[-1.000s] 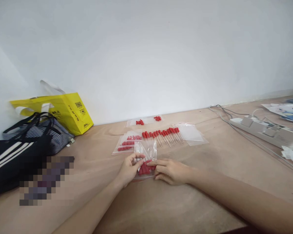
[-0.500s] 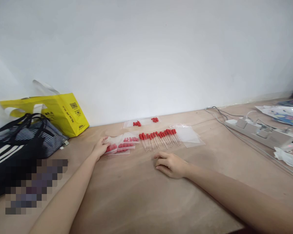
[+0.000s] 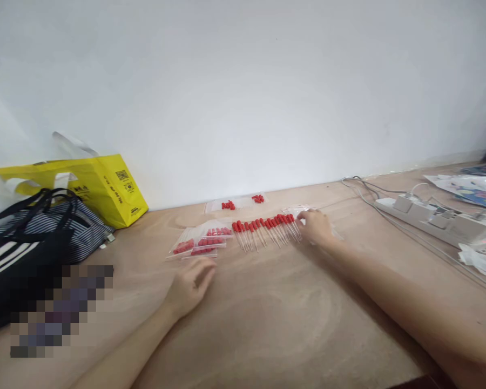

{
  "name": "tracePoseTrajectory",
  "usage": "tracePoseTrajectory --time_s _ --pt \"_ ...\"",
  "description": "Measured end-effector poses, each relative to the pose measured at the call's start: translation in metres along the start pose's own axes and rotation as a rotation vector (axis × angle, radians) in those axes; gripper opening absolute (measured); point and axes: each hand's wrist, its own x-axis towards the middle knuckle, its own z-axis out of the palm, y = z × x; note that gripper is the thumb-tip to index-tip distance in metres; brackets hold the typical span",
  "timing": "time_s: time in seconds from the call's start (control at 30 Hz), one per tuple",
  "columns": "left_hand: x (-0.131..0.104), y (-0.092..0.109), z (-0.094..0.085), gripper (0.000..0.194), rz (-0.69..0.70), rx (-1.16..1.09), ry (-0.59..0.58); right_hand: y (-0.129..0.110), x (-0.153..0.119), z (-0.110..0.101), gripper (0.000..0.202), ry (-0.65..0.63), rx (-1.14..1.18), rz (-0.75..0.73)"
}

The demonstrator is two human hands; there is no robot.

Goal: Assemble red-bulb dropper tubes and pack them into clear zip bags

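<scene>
My left hand (image 3: 192, 287) is over the wooden tabletop, just in front of the small clear zip bags with red pieces (image 3: 206, 242). Its fingers are loosely curled, the thumb stands apart, and nothing shows in it. My right hand (image 3: 316, 227) has reached the flat clear bags (image 3: 295, 209) at the right end of a row of red-headed sticks with thin pale stems (image 3: 263, 226). The hand covers most of these bags. Its fingers look bent and slightly apart at the bags' left side; whether they grip one is unclear.
Behind the row, a clear bag (image 3: 243, 203) with two red clusters lies near the wall. Left stand a yellow bag (image 3: 105, 189) and a dark striped bag (image 3: 75, 227). To the right lie a white power strip (image 3: 433, 219), cables, crumpled tissue (image 3: 480, 260) and printed packets (image 3: 470, 189).
My left hand has left the filled bags and come toward me and to the right. My right hand has moved forward and right, from the bare tabletop onto the flat clear bags.
</scene>
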Motion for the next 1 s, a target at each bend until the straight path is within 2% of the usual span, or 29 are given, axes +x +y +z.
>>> tracePoseTrajectory --time_s 0.07,0.1,0.2,0.33,0.47,0.6,0.67,0.73,0.77,0.87,1.0 --pt "-0.002 0.021 0.005 0.016 0.181 -0.103 -0.151 0.019 0.023 0.001 0.034 -0.079 -0.123 0.282" --pt "-0.002 0.029 0.008 0.016 0.220 -0.143 -0.170 0.028 0.032 0.002 0.043 -0.146 -0.143 0.379" --pt "0.000 0.038 0.012 0.016 0.224 -0.185 -0.199 0.047 0.050 0.007 0.054 -0.293 -0.118 0.531" --pt "0.001 0.032 0.012 0.017 0.182 -0.193 -0.228 0.058 0.055 0.012 0.050 -0.306 -0.024 0.586" --pt "0.001 0.031 0.013 0.016 0.185 -0.214 -0.250 0.060 0.047 0.012 0.033 -0.197 0.015 0.551" --pt "0.003 0.033 0.013 0.016 0.181 -0.232 -0.252 0.057 0.039 0.001 0.016 -0.068 0.016 0.477" --pt "0.002 0.033 0.012 0.016 0.166 -0.245 -0.257 0.050 0.036 -0.009 0.019 0.058 0.134 0.401" --pt "0.002 0.033 0.012 0.016 0.124 -0.254 -0.272 0.035 0.028 -0.018 0.022 0.153 0.419 0.292" --pt "0.002 0.032 0.012 0.017 0.090 -0.258 -0.278 0.024 0.021 -0.021 0.024 0.141 0.617 0.232" --pt "0.003 0.033 0.017 0.023 -0.060 -0.332 -0.277 -0.021 -0.012 -0.022 0.034 0.015 1.108 0.093" --pt "0.009 0.036 0.033 0.041 -0.333 -0.699 -0.240 -0.076 -0.066 -0.006 0.039 -0.234 1.385 0.042"
